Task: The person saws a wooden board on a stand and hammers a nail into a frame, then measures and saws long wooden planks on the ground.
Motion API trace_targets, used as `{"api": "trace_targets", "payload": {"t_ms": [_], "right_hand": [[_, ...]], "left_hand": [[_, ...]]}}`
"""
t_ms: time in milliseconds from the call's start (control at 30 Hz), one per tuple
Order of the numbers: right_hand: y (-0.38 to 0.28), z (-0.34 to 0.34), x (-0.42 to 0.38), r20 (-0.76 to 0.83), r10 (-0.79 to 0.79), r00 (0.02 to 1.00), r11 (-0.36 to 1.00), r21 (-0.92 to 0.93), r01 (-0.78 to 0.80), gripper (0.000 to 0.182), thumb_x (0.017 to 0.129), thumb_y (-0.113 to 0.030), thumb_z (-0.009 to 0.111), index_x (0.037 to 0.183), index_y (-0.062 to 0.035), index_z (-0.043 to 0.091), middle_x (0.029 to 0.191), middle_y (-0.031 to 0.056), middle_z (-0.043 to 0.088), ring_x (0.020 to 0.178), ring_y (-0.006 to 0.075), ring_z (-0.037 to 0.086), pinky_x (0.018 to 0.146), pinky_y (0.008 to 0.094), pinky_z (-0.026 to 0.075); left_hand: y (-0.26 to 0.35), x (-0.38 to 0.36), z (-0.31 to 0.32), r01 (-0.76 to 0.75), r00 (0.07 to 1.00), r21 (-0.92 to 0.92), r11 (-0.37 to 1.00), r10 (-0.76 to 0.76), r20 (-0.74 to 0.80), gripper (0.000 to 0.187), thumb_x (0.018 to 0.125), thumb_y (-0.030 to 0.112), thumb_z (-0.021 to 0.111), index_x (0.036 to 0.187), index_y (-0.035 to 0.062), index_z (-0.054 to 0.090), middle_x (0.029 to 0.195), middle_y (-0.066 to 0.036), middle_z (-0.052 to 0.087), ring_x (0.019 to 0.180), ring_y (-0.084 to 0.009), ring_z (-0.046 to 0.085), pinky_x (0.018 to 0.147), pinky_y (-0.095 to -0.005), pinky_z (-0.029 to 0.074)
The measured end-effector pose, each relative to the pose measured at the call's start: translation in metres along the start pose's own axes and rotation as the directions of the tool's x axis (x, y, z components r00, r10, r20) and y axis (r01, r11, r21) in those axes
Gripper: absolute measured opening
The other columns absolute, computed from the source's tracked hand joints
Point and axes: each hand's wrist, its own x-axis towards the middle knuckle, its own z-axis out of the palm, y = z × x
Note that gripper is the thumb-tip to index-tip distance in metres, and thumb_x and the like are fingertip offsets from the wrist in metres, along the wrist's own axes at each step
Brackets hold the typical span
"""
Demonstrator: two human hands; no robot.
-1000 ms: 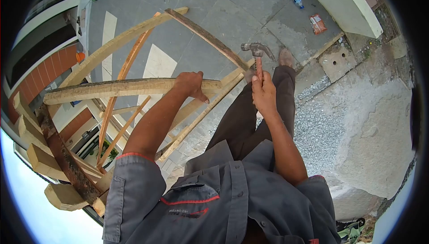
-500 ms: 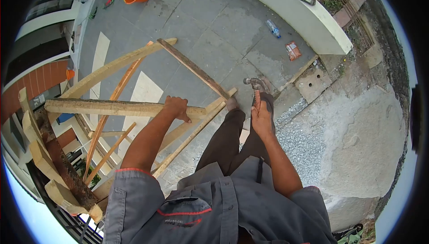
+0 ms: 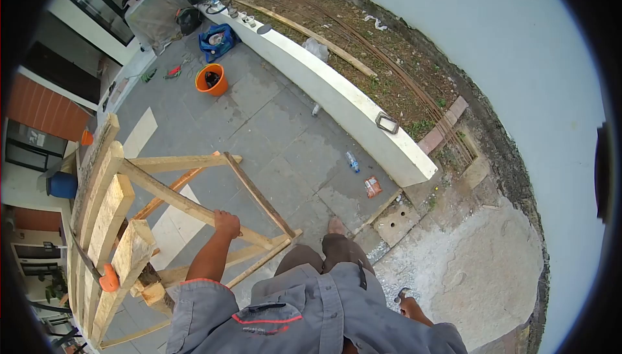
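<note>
My left hand (image 3: 227, 222) is wrapped round a long wooden beam (image 3: 175, 202) of a timber frame, near the middle of the view. Down at the right, beside my hip, my right hand (image 3: 411, 307) holds a hammer (image 3: 403, 294) with its head up, over the gravel. Other timbers of the frame include a darker slat (image 3: 258, 193) running down to the right. At the left, several thick beams (image 3: 107, 231) stand side by side. A handsaw with an orange handle (image 3: 109, 279) rests against them.
An orange bucket (image 3: 212, 80) and a blue bag (image 3: 218, 43) stand on the grey paving. A low white wall (image 3: 337, 104) curves past a plastic bottle (image 3: 352, 161) and an orange packet (image 3: 372, 187). Pale sand (image 3: 479, 270) is heaped at the right.
The view has swung up and left, showing more wall, ground and beams. My right hand with the hammer has dropped from in front of my legs to my right side. My left hand remains on the beam.
</note>
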Motion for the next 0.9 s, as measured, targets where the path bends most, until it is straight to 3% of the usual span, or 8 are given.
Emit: {"api": "trace_targets", "payload": {"t_ms": [233,267,367,567,767,833,867,900], "right_hand": [[-0.039,0.007,0.054,-0.183,-0.284,0.941,0.912,0.252,0.325,0.012,0.092,-0.011,0.052,0.091,0.0,0.058,0.058,0.011,0.049,0.044,0.0229,0.052,0.041,0.0456,0.049],[-0.067,0.006,0.024,-0.178,-0.206,0.962,0.826,0.495,0.268,0.011,0.089,-0.012,0.056,0.088,-0.0012,0.055,0.057,0.0091,0.047,0.043,0.0214,0.05,0.037,0.0415,0.046],[-0.13,0.008,-0.031,-0.229,-0.306,0.924,0.701,0.603,0.382,0.017,0.087,-0.011,0.062,0.077,-0.0025,0.05,0.053,0.0055,0.044,0.036,0.0199,0.041,0.034,0.0404,0.037],[-0.216,-0.001,-0.049,-0.317,-0.662,0.679,0.589,0.34,0.733,0.016,0.083,-0.013,0.065,0.082,0.0003,0.056,0.056,0.0059,0.049,0.037,0.0174,0.046,0.031,0.035,0.039],[-0.292,-0.035,-0.052,-0.307,-0.721,0.622,0.621,0.114,0.776,0.023,0.079,-0.015,0.067,0.078,0.0085,0.066,0.066,0.019,0.064,0.054,0.029,0.064,0.049,0.0433,0.051],[-0.317,-0.053,0.035,-0.079,-0.996,0.05,0.087,-0.59,0.803,0.042,0.078,-0.018,0.068,0.112,0.0052,0.064,0.057,0.0145,0.059,0.042,0.0242,0.055,0.046,0.0424,0.047],[-0.329,-0.069,0.01,0.002,-0.977,0.212,0.173,-0.568,0.805,0.062,0.076,-0.022,0.07,0.135,-0.0082,0.056,0.06,0.0167,0.06,0.048,0.0279,0.059,0.056,0.0438,0.049],[-0.336,-0.082,-0.006,0.022,-0.977,0.21,0.159,-0.577,0.801,0.062,0.076,-0.022,0.07,0.135,-0.0082,0.056,0.06,0.0167,0.06,0.048,0.0279,0.059,0.056,0.0438,0.049]], "left_hand": [[0.006,0.007,0.004,0.02,0.999,-0.074,0.997,-0.023,-0.036,0.055,0.063,0.051,0.085,0.103,0.0156,0.074,0.107,-0.008,0.071,0.105,-0.0257,0.064,0.096,-0.0481,0.035],[0.004,0.009,0.004,0.034,0.998,-0.088,0.996,-0.038,-0.046,0.055,0.063,0.051,0.085,0.103,0.0156,0.074,0.107,-0.008,0.071,0.105,-0.0257,0.064,0.096,-0.0481,0.035],[0.01,0.006,0.006,0.025,0.998,-0.158,0.987,-0.034,-0.054,0.051,0.061,0.048,0.086,0.099,0.0159,0.075,0.104,-0.008,0.072,0.104,-0.0266,0.065,0.097,-0.0487,0.034],[0.018,-0.003,-0.003,0.1,0.994,-0.145,0.984,-0.105,-0.03,0.05,0.062,0.045,0.086,0.101,0.0152,0.076,0.103,-0.009,0.072,0.104,-0.0284,0.064,0.099,-0.0503,0.031],[0.021,0.01,0.0,0.148,0.989,-0.281,0.948,-0.147,0.024,0.048,0.063,0.042,0.084,0.1,0.0135,0.076,0.104,-0.011,0.071,0.106,-0.0288,0.062,0.105,-0.0529,0.026],[0.022,0.007,0.006,0.141,0.987,-0.247,0.959,-0.156,-0.043,0.048,0.064,0.043,0.082,0.1,0.0125,0.075,0.106,-0.013,0.069,0.108,-0.0289,0.061,0.108,-0.0532,0.024],[0.02,0.004,0.006,0.161,0.985,-0.266,0.951,-0.173,-0.023,0.048,0.064,0.043,0.082,0.1,0.0125,0.075,0.106,-0.013,0.069,0.108,-0.0289,0.061,0.108,-0.0532,0.024],[0.021,0.002,0.006,0.146,0.985,-0.341,0.929,-0.17,-0.041,0.049,0.066,0.044,0.081,0.101,0.0109,0.074,0.107,-0.015,0.069,0.109,-0.0299,0.06,0.109,-0.0541,0.023]]}}
